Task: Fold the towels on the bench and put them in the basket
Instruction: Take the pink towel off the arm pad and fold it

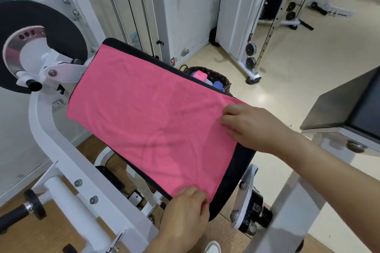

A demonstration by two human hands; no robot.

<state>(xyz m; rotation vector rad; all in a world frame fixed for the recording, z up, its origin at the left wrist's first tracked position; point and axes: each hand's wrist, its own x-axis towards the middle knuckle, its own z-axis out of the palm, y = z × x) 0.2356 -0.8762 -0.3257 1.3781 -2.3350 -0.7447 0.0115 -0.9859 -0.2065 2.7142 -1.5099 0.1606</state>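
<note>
A pink towel (144, 113) lies spread flat over the black padded bench (236, 178), covering almost all of it. My left hand (185, 209) pinches the towel's near corner at the bench's front end. My right hand (253, 127) pinches the towel's right-hand corner at the bench's edge. Beyond the bench, on the floor, stands a dark wicker basket (218, 77) holding several folded towels in pink, blue and white; the bench hides most of it.
The bench sits on a white gym machine frame (67, 162) with a black weight disc (41, 33) at the left. A cable machine (250, 51) stands behind the basket. A dark screen on a stand (349, 109) is at the right. Pale floor lies between.
</note>
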